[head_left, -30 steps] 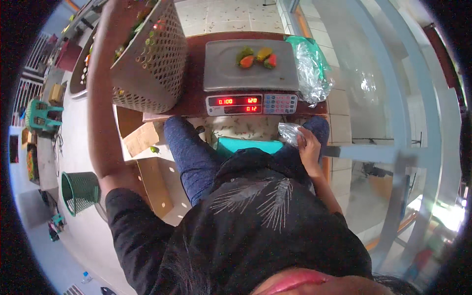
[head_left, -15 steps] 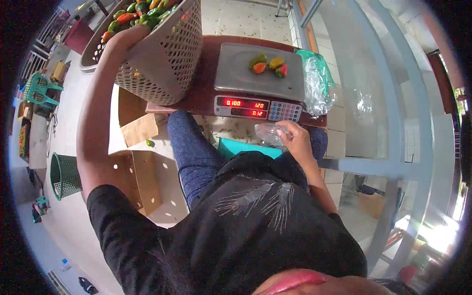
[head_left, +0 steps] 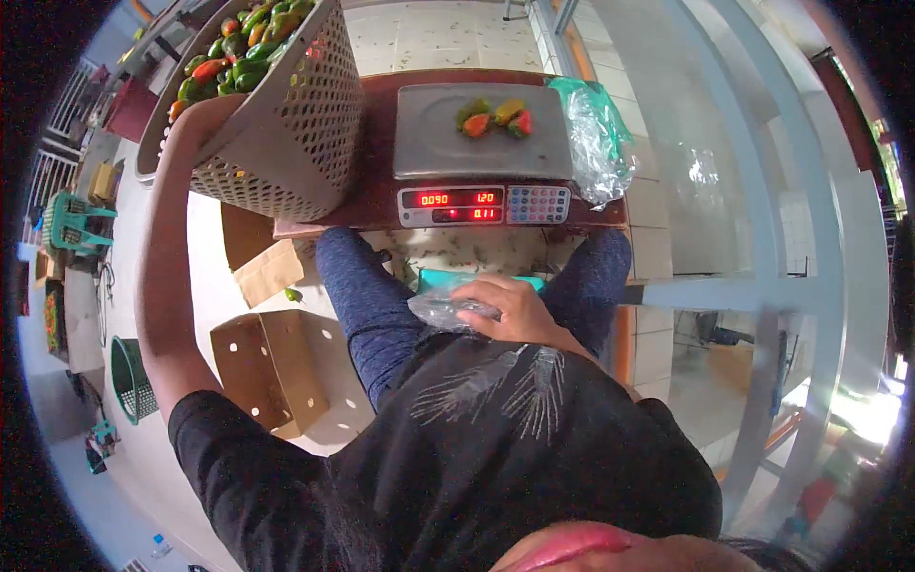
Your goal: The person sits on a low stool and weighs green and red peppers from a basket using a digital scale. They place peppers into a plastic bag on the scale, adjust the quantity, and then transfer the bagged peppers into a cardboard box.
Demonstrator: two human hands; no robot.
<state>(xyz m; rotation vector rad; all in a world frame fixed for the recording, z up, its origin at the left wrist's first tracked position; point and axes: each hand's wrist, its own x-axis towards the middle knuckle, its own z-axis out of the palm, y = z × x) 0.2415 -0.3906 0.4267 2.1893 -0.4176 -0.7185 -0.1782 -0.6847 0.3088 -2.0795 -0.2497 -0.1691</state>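
Observation:
My right hand (head_left: 510, 310) is in front of my lap, its fingers closed on a crumpled clear plastic bag (head_left: 443, 310). My left arm reaches up to the tall beige perforated basket (head_left: 295, 114), where my left hand (head_left: 217, 112) is at the rim by the peppers (head_left: 250, 74); its fingers are hidden. Those peppers are green, orange and red. On the metal plate of the digital scale (head_left: 419, 148) lie several small peppers (head_left: 508, 114), green, yellow, orange and red, with neither hand touching them. The scale's red display is lit.
The scale and basket stand on a dark red table (head_left: 376, 124). A green and clear plastic bundle (head_left: 600, 143) lies right of the scale. On the floor at left are an open cardboard box (head_left: 272, 367), a green basket (head_left: 132, 379) and one pepper (head_left: 294, 295). A metal frame (head_left: 724, 294) stands at right.
My right hand has moved left and toward my body, with the clear bag. My left hand has drawn back toward the basket's near rim. The displayed reading has dropped slightly.

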